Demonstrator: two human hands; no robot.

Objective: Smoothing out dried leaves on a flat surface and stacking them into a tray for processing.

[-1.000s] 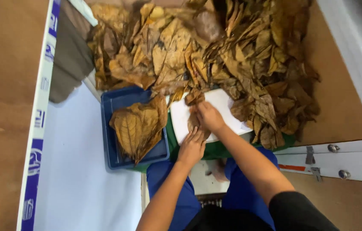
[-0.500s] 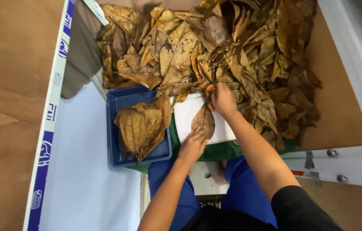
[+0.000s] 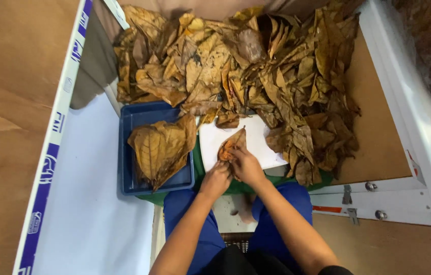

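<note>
A small brown dried leaf (image 3: 232, 144) lies on a white board (image 3: 261, 147) in front of me. Both hands grip its near end: my left hand (image 3: 216, 179) from the left, my right hand (image 3: 246, 165) from the right, fingers pinched at the stem. To the left stands a blue tray (image 3: 130, 153) holding a stack of large flat dried leaves (image 3: 160, 147). Beyond the board a big heap of dried leaves (image 3: 246, 61) covers the brown surface.
A green mat (image 3: 197, 168) lies under the white board. A white sheet (image 3: 83, 203) with a blue printed edge runs along the left. White metal frame rails (image 3: 414, 112) border the right. My blue-clad knees (image 3: 185, 203) are below the board.
My right hand came back from the heap's edge to the near side of the board. The leaf now lies flatter on the board, with both hands together at its stem end.
</note>
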